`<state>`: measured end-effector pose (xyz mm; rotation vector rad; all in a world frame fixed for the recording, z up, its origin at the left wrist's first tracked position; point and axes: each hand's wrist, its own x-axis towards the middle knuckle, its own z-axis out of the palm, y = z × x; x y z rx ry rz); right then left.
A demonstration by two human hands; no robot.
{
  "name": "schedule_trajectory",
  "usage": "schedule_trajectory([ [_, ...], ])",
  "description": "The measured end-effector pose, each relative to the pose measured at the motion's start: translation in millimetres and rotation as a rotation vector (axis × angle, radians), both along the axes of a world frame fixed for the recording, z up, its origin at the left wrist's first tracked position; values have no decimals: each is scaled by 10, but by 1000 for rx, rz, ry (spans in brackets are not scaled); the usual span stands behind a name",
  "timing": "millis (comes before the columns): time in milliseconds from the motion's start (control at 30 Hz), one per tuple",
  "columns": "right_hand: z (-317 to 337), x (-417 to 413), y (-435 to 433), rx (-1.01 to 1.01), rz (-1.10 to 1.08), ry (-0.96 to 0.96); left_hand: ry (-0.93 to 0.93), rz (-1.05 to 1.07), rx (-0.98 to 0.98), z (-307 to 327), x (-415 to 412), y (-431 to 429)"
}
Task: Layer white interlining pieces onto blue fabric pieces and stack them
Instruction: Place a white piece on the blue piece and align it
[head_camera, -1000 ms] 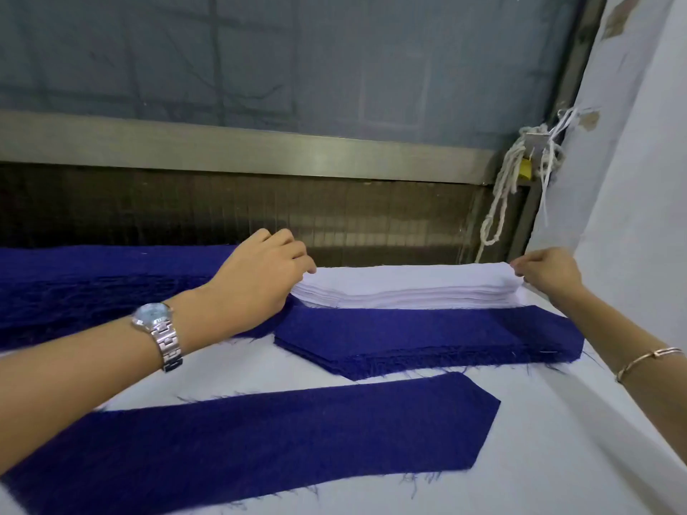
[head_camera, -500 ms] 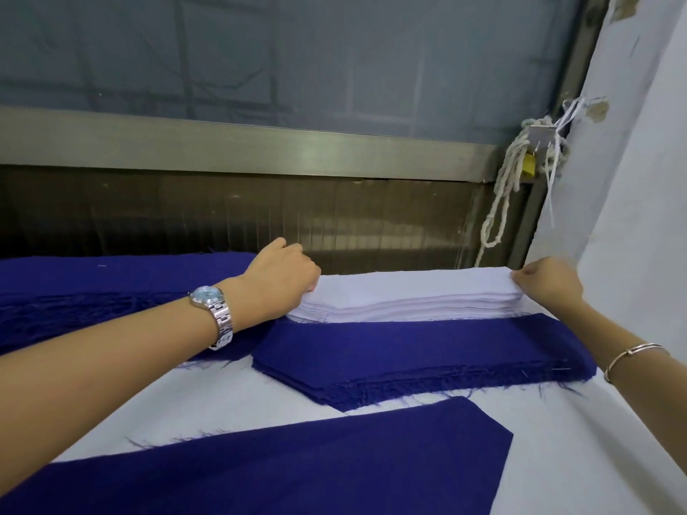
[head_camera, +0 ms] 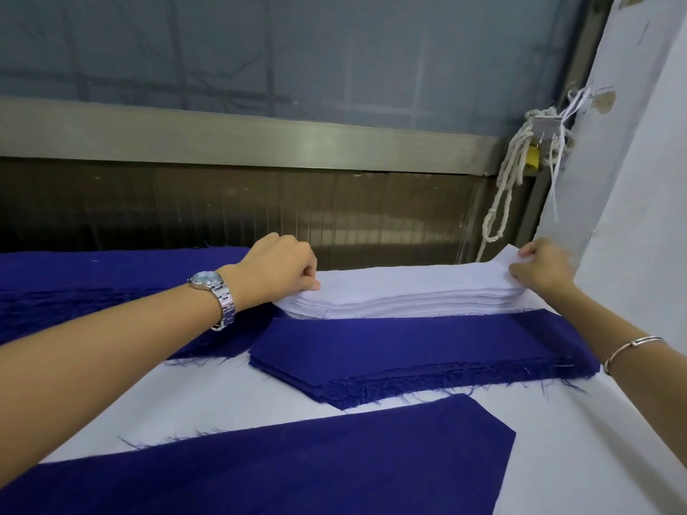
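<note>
Since 0.5 s ago my right hand, pinching the top white interlining sheet, has lifted that end. My left hand pinches the other end, low on the interlining stack between my 2 hands. Just nearer me lies the blue fabric stack; 1 blue piece is cut off below.

Interlining stack behind fabric stack

Cut off by the lower picture edge: flat pointed dark blue fabric piece at the bench's near edge. Blurred: right hand.
</note>
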<state>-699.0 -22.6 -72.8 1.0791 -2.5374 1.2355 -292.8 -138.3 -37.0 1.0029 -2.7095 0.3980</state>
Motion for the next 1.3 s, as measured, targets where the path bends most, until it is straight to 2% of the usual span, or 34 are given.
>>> schedule_trajectory([
  [233,-77,-51,6,-261,52,-232,62,20,42,-25,1,-48],
  [433,-157,-153,31,-381,33,-383,-42,52,21,-25,-53,-83],
  [700,-192,-166,20,-406,16,-458,-38,28,87,-35,-76,-100],
  [900,-204,-124,37,-377,-5,-435,12,32,-74,-49,-38,-34],
  [1067,-112,-59,106,-379,27,-325,203,-9,-101,-9,91,110],
  [1300,152,119,311,-423,121,-277,625,-62,203,282,442,410],
])
